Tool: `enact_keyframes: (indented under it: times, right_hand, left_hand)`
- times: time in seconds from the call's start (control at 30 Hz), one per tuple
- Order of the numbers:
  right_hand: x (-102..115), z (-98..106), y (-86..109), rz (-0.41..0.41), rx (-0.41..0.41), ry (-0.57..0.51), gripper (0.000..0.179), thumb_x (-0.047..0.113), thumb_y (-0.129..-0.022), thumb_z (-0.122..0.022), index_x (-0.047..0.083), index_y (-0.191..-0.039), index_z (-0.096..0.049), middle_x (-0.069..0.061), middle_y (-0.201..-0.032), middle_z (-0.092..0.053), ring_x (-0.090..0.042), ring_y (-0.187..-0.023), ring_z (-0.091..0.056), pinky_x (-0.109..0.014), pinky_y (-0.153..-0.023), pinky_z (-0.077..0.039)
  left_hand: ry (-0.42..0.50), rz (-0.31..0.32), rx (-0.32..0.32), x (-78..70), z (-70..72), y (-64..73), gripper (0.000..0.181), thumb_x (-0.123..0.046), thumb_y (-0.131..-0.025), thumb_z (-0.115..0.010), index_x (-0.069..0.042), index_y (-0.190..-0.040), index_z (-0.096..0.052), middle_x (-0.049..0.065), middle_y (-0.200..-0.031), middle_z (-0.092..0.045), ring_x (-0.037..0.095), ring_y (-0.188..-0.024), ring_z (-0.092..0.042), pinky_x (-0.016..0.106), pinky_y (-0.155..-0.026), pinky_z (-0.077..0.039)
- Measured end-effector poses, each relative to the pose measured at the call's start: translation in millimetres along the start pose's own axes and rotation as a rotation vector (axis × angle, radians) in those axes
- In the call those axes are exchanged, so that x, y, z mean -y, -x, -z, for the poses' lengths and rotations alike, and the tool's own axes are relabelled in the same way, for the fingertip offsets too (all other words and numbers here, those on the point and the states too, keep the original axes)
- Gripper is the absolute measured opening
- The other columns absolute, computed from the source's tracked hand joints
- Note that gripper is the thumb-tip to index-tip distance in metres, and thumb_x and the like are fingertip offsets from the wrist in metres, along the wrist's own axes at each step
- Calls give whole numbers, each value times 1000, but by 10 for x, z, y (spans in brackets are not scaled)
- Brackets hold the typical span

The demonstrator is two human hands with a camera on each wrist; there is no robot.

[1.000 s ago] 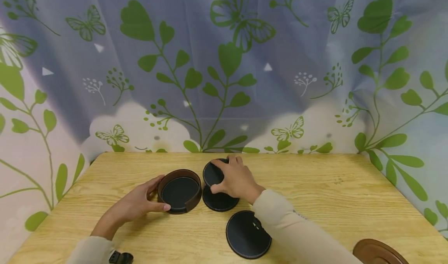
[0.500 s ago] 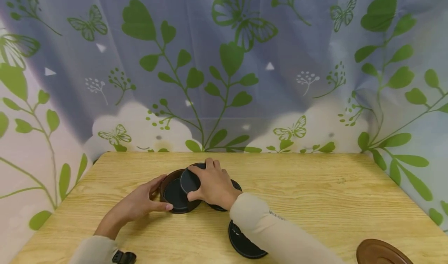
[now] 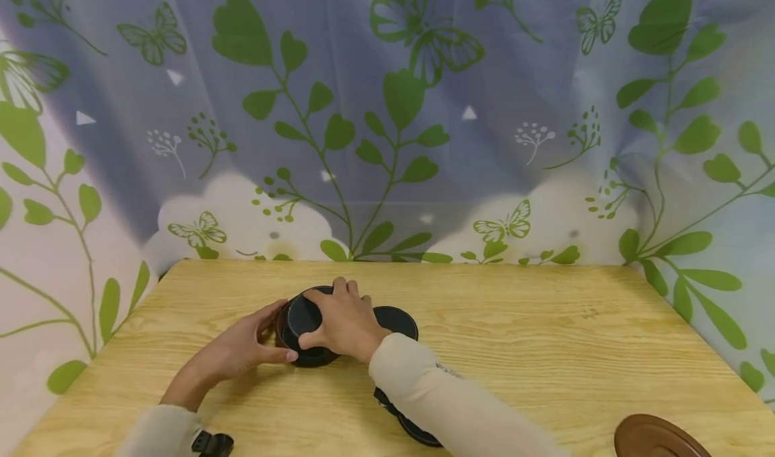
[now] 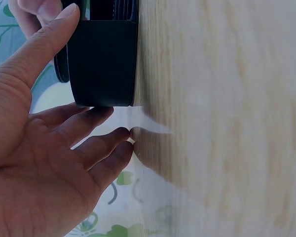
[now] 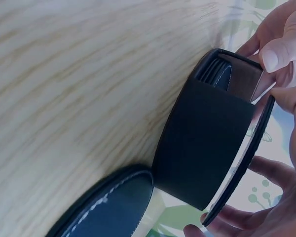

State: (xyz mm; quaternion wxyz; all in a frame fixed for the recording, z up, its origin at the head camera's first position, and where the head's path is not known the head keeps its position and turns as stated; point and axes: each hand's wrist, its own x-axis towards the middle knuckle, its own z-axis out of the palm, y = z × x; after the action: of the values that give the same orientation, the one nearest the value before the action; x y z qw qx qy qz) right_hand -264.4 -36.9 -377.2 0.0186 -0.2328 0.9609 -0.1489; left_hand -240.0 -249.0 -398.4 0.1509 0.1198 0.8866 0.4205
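Over the mouth of a round dark coaster holder (image 5: 202, 138), my right hand (image 3: 345, 322) pinches a black round coaster (image 3: 303, 319) by its edges. In the right wrist view this coaster hangs close above the rim, nearly level with it. Several coasters (image 5: 218, 73) lie stacked inside the holder, showing through the notch in its wall. My left hand (image 3: 239, 349) steadies the holder from the left, thumb at the rim and fingertips against the side. Beside the holder on its right lies another black coaster (image 3: 398, 320), stitched along its edge.
One more black coaster (image 3: 418, 433) lies nearer me, mostly hidden by my right sleeve (image 3: 448, 390). A brown round piece (image 3: 656, 437) rests at the front right of the wooden table (image 3: 514, 322). A patterned curtain (image 3: 424, 141) hangs behind the table.
My right hand has lifted the coaster off the pair on the right and carried it left over the holder. My left hand has stayed at the holder.
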Motion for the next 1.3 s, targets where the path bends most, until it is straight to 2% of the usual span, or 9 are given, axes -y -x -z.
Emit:
enact_keyframes:
  times: [0.27, 0.5, 0.77, 1.3]
  right_hand:
    - [82, -87, -50, -23, 2, 15, 73, 54, -89, -79, 35, -154, -53, -15, -147, -52, -33, -137, -49, -57, -107, -47]
    - [99, -117, -63, -32, -23, 12, 73, 53, -88, -80, 32, -153, -54, -15, -145, -54, -33, -135, -49, -60, -104, -47]
    - [124, -160, -78, -45, -12, 30, 75, 55, -88, -80, 34, -154, -53, -14, -146, -52, -31, -135, -47, -60, -103, -46]
    - [123, -167, -41, -46, -3, 14, 73, 57, -90, -78, 35, -155, -52, -12, -154, -47, -32, -142, -43, -64, -107, -44]
  left_hand:
    - [9, -3, 10, 0, -11, -5, 110, -38, -91, -83, 1, -167, -14, 31, -171, -18, 53, -154, -27, 61, -113, -43]
    - [9, -12, 9, 0, -12, -13, 110, -35, -92, -83, 2, -167, -13, 32, -170, -17, 55, -153, -27, 65, -114, -40]
    - [29, -1, 14, 10, -22, -19, 111, -34, -92, -83, 3, -167, -10, 32, -171, -13, 55, -154, -24, 66, -117, -35]
    - [22, 12, 10, 5, -2, -10, 112, -37, -91, -83, 1, -168, -11, 31, -172, -14, 53, -155, -25, 63, -117, -38]
